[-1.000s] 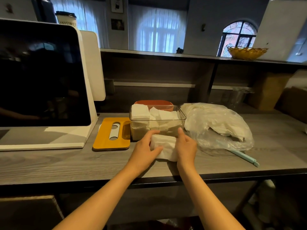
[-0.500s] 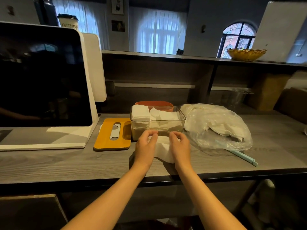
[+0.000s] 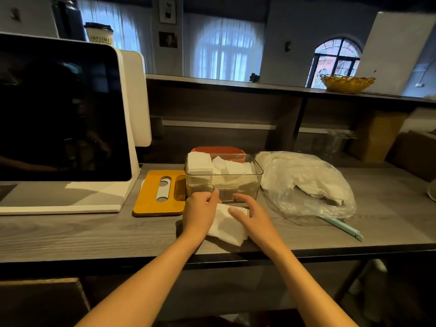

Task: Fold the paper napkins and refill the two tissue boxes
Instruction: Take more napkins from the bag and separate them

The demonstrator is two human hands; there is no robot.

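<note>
Both hands on napkin, long axis near-to-far.

A white point-of-sale terminal with a dark screen stands at the left of the grey wood-grain tabletop. A pale blue bag-sealing clip lies at the right near the front edge. On the upper shelf sit a yellow woven basket at right and a lidded paper cup at left. Curtained windows fill the far wall.

Single head view, angled forward and down, close over counter
</note>
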